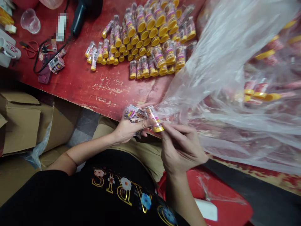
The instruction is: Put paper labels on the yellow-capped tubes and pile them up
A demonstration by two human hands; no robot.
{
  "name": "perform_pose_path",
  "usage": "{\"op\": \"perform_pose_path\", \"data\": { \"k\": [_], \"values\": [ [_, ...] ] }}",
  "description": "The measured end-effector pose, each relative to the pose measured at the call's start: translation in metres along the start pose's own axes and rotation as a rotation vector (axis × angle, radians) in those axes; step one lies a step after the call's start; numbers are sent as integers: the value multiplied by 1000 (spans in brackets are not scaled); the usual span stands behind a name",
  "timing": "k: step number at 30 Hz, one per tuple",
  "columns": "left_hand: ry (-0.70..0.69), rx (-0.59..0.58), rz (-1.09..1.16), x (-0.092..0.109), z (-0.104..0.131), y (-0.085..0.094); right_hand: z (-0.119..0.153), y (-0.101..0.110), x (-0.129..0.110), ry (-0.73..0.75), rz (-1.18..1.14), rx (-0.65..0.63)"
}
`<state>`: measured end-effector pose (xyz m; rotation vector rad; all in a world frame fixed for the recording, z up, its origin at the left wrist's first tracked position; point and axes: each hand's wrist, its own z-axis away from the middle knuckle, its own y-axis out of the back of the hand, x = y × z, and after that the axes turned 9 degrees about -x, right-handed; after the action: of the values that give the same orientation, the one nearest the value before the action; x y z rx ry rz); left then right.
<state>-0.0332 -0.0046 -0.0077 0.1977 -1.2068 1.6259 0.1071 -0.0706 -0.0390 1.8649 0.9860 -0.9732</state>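
Near the table's front edge, my left hand is closed round several flat printed wrappers and a small clear tube with a yellow base. Its thumb presses on the tube, which leans with its yellow end toward my right hand. The thumb and forefinger of my right hand are pinched together at that yellow end. Whether they grip the base itself or a bit of film at it is too small to tell. Behind my hands, many similar yellow-based tubes stand and lie in a group on the red table.
A big clear plastic bag with more yellow-based pieces covers the table's right side. At the back left are a dark hair dryer, red-handled scissors, a phone and a white mug. Cardboard boxes stand at the lower left.
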Motion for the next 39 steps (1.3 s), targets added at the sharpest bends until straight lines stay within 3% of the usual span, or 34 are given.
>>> {"op": "perform_pose_path", "data": {
  "k": [7, 12, 18, 22, 26, 29, 31, 34, 36, 39],
  "values": [
    [34, 5, 28, -2, 1, 7, -4, -8, -1, 118, 101, 41],
    [14, -53, -37, -5, -4, 18, -6, -14, 8, 141, 182, 40],
    [1, -27, 15, 0, -15, 24, -13, -24, 18, 220, 200, 26],
    [-45, 75, 54, 13, -35, 28, -45, -47, 35, 185, 208, 18],
    [-146, 122, 55, 30, -55, 41, -109, -75, 77, 74, 240, 67],
    [-141, 97, 59, 36, -59, 53, -146, -83, 102, 14, 289, -50],
    [-91, 56, 32, 34, -56, 58, -151, -79, 100, 10, 282, -111],
    [-18, -51, -74, 24, -50, 61, -136, -69, 72, -10, 122, -238],
    [41, -141, -169, 15, -46, 58, -121, -64, 51, -39, -5, -419],
    [80, -247, -259, 8, -43, 52, -108, -60, 38, -121, -171, -573]
  ]
}}
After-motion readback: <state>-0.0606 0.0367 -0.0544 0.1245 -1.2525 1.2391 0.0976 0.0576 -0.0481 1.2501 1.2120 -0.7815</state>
